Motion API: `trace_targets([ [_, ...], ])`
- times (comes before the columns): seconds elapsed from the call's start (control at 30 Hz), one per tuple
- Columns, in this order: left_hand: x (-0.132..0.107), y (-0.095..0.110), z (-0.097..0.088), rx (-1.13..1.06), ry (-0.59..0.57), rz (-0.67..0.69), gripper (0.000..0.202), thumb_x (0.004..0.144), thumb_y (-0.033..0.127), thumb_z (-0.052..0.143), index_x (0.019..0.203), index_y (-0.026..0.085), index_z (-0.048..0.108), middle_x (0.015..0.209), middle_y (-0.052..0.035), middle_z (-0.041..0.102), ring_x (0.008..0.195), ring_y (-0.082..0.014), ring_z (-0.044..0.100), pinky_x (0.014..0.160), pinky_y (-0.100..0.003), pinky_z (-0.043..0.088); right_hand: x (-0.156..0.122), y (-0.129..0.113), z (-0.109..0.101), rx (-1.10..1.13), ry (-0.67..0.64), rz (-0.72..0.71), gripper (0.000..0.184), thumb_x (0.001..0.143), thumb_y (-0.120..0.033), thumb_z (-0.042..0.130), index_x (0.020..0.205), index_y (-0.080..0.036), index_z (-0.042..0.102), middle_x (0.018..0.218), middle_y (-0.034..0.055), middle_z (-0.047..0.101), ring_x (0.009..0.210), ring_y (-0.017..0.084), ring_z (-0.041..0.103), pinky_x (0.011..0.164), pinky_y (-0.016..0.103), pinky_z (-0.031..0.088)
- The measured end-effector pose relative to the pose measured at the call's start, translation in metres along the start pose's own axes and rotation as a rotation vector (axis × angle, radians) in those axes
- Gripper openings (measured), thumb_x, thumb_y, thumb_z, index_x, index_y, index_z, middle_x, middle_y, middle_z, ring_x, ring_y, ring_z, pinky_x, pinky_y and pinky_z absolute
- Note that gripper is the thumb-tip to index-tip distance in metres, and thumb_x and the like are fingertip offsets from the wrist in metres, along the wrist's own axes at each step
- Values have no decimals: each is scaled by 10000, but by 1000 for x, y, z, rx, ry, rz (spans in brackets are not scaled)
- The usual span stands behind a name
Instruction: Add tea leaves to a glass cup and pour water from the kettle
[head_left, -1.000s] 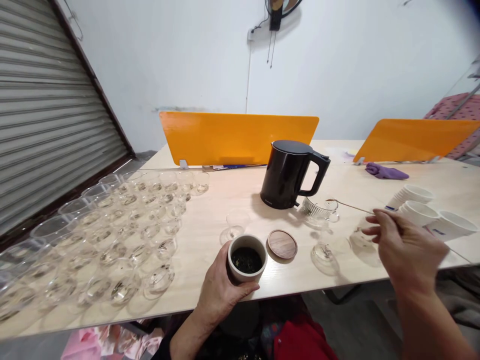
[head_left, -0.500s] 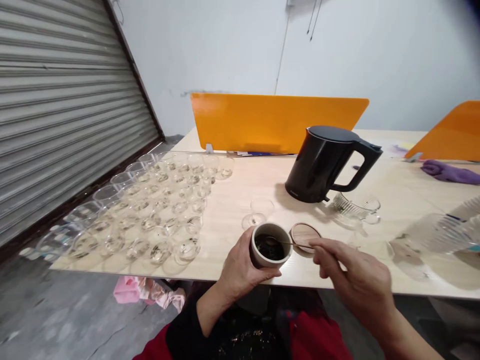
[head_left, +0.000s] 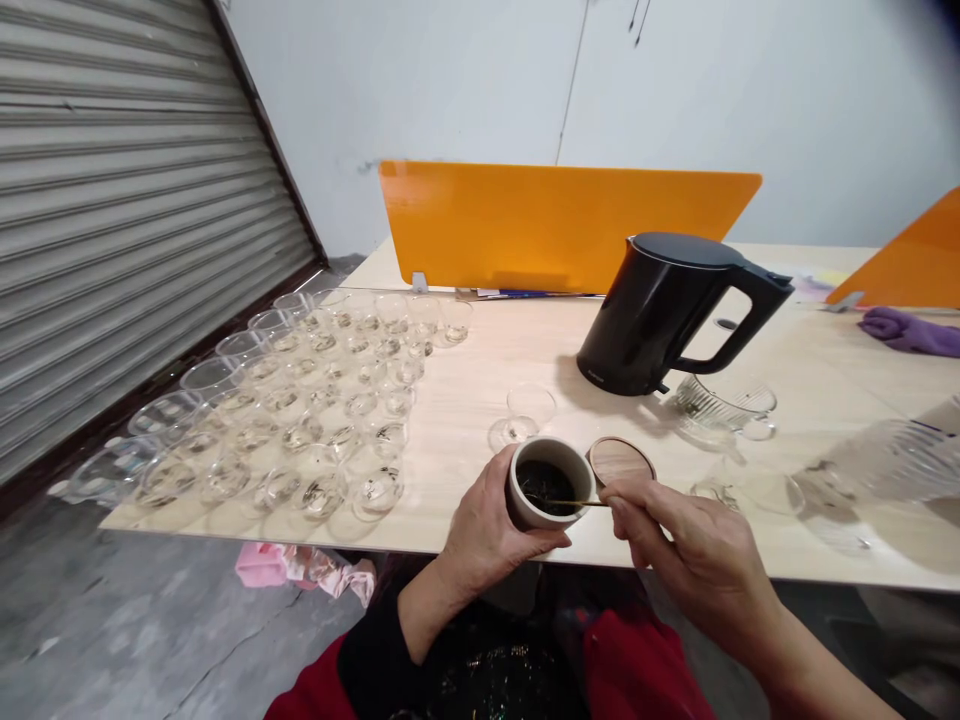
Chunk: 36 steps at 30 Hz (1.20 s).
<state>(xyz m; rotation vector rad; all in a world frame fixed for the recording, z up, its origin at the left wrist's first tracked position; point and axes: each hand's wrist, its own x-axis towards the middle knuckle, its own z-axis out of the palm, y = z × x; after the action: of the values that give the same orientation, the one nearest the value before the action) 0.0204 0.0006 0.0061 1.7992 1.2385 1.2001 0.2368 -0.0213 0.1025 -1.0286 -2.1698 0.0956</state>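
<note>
My left hand is wrapped round a pale canister, tilted toward me at the table's front edge. Dark loose tea leaves lie inside it. Between the fingertips of my right hand is the thin handle of a small spoon; its tip is down among the leaves and hard to make out. Behind my right fingers lies a round wooden lid. Just beyond the canister stands a clear cup. Rows of clear plastic cups, with bits of dark leaf in them, fill the table's left side.
A black electric kettle stands behind a ribbed glass cup. Stacked clear plastic cups lie at the right. An orange divider crosses the back, and a purple cloth lies far right.
The spoon has gone lower into the canister, and my right hand has shifted slightly left relative to it. My left hand keeps its hold. The whole view has shifted a little.
</note>
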Motion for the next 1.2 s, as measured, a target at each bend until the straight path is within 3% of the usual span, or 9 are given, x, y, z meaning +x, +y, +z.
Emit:
trace_targets([
  [0.13,0,-1,-1,-1,-7,2,986,597,383,983,1427,273,463,1396,-91,621,1296,-330,602,1101,-509,490,0,5,-2,169,-27,197,123,1039,-216,547,1032,-243,666,647,-74,625,441,55,556,472,185,442],
  [0.37,1,4,-3,-23,-16,-15,969,615,413,975,1429,273,468,1403,-91,621,1296,-326,602,1107,-511,486,2,18,-6,263,148,449,228,1040,-344,571,864,-242,673,561,-70,583,491,82,549,574,213,482],
  [0.53,1,3,-2,-22,-17,-12,971,620,421,971,1435,274,463,1405,-98,618,1300,-334,599,1106,-521,483,2,18,0,229,154,429,178,1037,-340,573,946,-241,689,583,-63,602,478,85,556,536,214,475],
  [0.7,0,0,-1,-1,-12,-6,983,607,396,978,1432,269,459,1407,-98,614,1306,-332,595,1108,-515,483,2,10,2,170,-30,246,154,1044,-271,536,1013,-234,683,630,-59,627,449,68,569,480,199,448],
  [0.83,0,1,-2,-2,-12,-9,984,605,392,978,1432,275,459,1406,-94,614,1306,-331,596,1107,-511,486,2,5,-5,199,-80,249,166,1054,-269,520,1035,-240,682,633,-67,624,441,58,571,470,189,440],
  [1.0,1,3,-3,-17,-16,-4,973,616,424,971,1429,269,460,1404,-102,616,1307,-341,596,1113,-522,481,2,10,-11,264,63,401,234,1037,-354,565,872,-233,679,573,-49,592,472,97,563,518,235,472],
  [1.2,1,2,-2,-32,-13,18,981,623,451,969,1439,277,454,1398,-95,622,1302,-340,599,1110,-526,483,5,25,-11,304,265,504,195,1004,-393,627,936,-234,717,674,-27,646,505,115,577,625,291,514],
])
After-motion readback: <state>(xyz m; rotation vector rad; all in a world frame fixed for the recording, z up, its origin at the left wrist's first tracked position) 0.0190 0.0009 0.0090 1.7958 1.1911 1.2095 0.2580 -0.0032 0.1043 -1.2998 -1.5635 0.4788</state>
